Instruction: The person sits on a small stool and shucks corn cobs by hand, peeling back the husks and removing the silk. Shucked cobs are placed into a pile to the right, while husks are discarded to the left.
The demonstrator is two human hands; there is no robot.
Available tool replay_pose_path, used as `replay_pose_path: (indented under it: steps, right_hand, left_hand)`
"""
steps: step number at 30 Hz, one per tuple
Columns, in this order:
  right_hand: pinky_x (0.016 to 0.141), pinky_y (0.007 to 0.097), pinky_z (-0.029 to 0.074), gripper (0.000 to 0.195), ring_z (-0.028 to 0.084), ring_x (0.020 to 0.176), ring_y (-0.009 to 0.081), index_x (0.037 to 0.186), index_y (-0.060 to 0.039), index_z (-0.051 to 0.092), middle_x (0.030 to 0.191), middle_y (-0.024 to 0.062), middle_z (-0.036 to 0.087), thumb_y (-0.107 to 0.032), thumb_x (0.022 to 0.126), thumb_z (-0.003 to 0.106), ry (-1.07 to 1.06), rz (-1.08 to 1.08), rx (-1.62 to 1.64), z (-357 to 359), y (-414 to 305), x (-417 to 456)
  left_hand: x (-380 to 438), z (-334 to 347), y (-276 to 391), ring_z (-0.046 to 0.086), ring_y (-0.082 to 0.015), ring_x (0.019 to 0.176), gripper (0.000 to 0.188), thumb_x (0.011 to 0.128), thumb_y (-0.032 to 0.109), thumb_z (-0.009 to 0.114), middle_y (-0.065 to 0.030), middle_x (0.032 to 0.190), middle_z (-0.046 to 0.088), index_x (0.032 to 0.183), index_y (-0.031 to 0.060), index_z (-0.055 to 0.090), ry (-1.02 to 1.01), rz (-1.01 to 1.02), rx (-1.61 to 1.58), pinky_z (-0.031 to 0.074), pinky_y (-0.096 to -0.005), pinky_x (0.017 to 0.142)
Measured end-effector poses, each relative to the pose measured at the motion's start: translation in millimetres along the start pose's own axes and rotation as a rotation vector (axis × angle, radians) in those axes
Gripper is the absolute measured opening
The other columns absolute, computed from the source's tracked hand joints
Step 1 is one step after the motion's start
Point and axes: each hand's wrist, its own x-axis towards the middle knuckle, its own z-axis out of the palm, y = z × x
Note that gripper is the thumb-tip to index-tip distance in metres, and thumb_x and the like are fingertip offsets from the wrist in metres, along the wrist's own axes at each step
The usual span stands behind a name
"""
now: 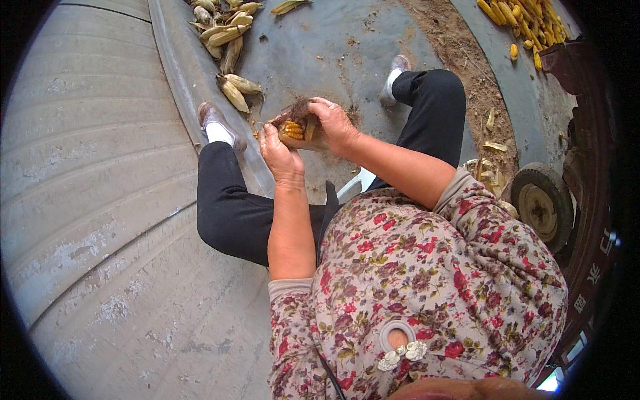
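Note:
An ear of corn (293, 131), partly stripped, lies between my two hands in front of my knees. Yellow kernels show in the gap of its pale husk (312, 142). My left hand (281, 156) grips the ear at its left end, thumb towards the kernels. Dark brown corn silk (299, 108) bunches along the far side of the ear. My right hand (337, 127) pinches silk and husk at the right end; its fingertips are partly hidden. Just beyond my left hand, two unhusked ears (236, 91) rest on the grey sheet.
More unhusked ears (227, 36) are heaped at the upper left. Husked yellow corn (532, 22) is piled at the upper right. Loose husks (485, 172) lie near a rubber-tyred wheel (542, 206) on my right. A ridged grey surface (100, 165) borders my left side.

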Motion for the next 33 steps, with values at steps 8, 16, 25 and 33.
replay_pose_path:
  steps: [8,16,25,33]
  right_hand:
    - [0.085,0.0326,0.046,0.017,0.057,0.09,0.0164,0.097,-0.0029,0.056,0.093,0.0057,0.059,-0.012,0.087,0.045,-0.082,0.055,0.278,-7,-6,-2]
    - [0.083,0.0394,0.048,0.025,0.059,0.086,0.0251,0.091,-0.0006,0.056,0.092,0.0137,0.062,-0.019,0.09,0.04,0.116,0.131,0.448,-12,-27,5]
    - [0.075,0.0456,0.051,0.028,0.06,0.076,0.0305,0.085,-0.0023,0.053,0.079,0.0149,0.06,-0.023,0.093,0.036,0.208,0.08,0.461,-41,-61,29]
    - [0.067,0.0437,0.052,0.026,0.058,0.065,0.0267,0.084,-0.0046,0.051,0.072,0.0112,0.057,-0.022,0.093,0.034,0.314,0.002,0.482,-76,-116,35]
  left_hand:
    - [12,-11,-6,0.055,-0.0237,0.09,0.028,0.098,0.023,0.034,-0.0107,0.093,0.055,0.097,0.0003,0.049,0.118,-0.175,-0.21,0.047,-0.0393,0.084]
    - [27,-35,0,0.048,-0.0248,0.071,0.034,0.098,0.03,0.031,-0.008,0.072,0.048,0.078,0.0058,0.045,0.153,-0.254,-0.525,0.045,-0.0489,0.083]
    - [47,-37,22,0.044,-0.0231,0.059,0.023,0.092,0.023,0.041,-0.0052,0.062,0.041,0.075,0.0075,0.043,0.232,-0.341,-0.52,0.045,-0.0414,0.065]
    - [54,-63,47,0.032,-0.0142,0.047,0.021,0.09,0.015,0.044,0.0005,0.054,0.032,0.07,0.0095,0.043,0.058,-0.196,-0.55,0.036,-0.0327,0.052]
